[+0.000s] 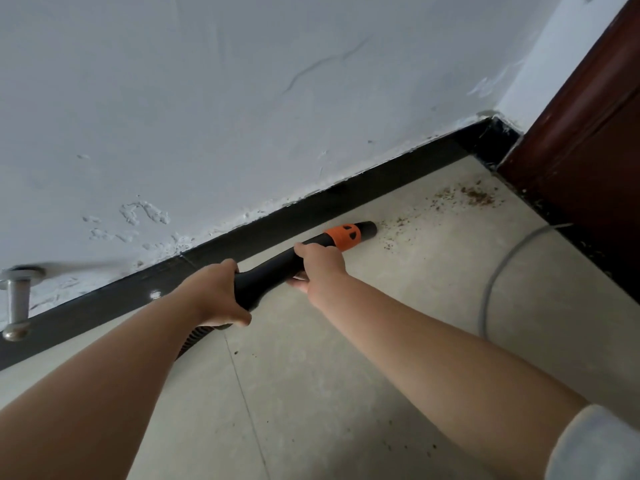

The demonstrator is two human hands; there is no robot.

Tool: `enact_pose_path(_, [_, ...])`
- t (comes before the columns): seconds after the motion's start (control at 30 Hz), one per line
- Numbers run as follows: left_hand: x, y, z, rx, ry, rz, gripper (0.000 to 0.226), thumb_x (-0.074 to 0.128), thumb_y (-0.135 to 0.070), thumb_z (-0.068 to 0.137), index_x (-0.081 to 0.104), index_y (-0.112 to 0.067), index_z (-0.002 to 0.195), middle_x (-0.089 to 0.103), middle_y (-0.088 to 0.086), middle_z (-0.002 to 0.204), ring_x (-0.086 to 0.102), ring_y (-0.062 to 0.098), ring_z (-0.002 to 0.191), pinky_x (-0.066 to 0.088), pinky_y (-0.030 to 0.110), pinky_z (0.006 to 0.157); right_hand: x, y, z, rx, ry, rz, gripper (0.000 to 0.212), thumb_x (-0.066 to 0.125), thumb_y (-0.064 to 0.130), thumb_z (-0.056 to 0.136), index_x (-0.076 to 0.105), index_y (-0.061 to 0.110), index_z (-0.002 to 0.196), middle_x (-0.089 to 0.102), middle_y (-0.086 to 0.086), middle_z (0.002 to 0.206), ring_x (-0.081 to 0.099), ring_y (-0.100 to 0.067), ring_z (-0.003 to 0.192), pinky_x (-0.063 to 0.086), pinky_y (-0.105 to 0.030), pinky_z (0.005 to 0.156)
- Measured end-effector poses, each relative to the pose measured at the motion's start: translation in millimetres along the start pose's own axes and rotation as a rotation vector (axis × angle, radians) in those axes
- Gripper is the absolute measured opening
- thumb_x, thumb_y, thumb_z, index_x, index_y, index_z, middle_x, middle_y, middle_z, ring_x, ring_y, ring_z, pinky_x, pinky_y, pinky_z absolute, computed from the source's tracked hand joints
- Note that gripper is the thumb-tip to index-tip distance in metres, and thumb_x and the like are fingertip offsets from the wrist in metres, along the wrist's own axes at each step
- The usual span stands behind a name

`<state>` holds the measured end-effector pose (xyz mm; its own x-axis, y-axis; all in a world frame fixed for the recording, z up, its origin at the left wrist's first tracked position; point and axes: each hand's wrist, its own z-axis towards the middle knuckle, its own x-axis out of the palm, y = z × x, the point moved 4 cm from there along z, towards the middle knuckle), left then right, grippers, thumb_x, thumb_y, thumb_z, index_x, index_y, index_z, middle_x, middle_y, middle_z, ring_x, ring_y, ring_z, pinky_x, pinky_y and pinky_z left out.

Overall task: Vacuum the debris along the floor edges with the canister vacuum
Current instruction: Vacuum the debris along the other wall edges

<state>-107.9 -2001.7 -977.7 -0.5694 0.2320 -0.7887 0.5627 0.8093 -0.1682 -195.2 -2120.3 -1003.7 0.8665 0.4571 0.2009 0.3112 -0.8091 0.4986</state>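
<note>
Even, soft daylight, moderately bright; source not visible. White wall [242, 98] reads slightly blue-grey. Small specular glint on the black skirting [156, 293] at left centre. Shadows faint and diffuse under both forearms. Wide-angle distortion: the skirting line tilts, frame edges stretch. Metal door stopper [17, 299] at left edge soft, smeared. Centre reasonably sharp; overall mild compression softness.

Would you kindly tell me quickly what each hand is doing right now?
Left hand: grips the rear of the black plastic vacuum nozzle with the orange band.
Right hand: grips the same nozzle nearer its tip.
</note>
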Motion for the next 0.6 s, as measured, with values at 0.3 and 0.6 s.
enact_pose_path(0.3, [11, -93, 21, 0.060, 0.006, -0.005, 0.047, 0.074, -0.026, 0.066, 0.045, -0.013, 0.100, 0.052, 0.001, 0.085, 0.056, 0.019, 0.083, 0.048, 0.029, 0.068, -76, 52, 13, -0.069, -0.102, 0.038, 0.049, 0.060, 0.007, 0.088, 0.037, 0.004, 0.132, 0.049, -0.021, 0.127, 0.052, -0.038, 0.115, 0.051, -0.046, 0.080])
enact_pose_path(0.6, [10, -173, 50, 0.083, -0.024, -0.068, 0.040, 0.075, -0.026, 0.065, 0.050, -0.009, 0.092, 0.053, -0.001, 0.072, 0.050, 0.009, 0.064, 0.043, 0.024, 0.057, -133, 111, 29, -0.084, -0.162, 0.050, 0.047, 0.062, 0.010, 0.088, 0.040, 0.002, 0.128, 0.051, -0.020, 0.126, 0.053, -0.036, 0.114, 0.049, -0.044, 0.075])
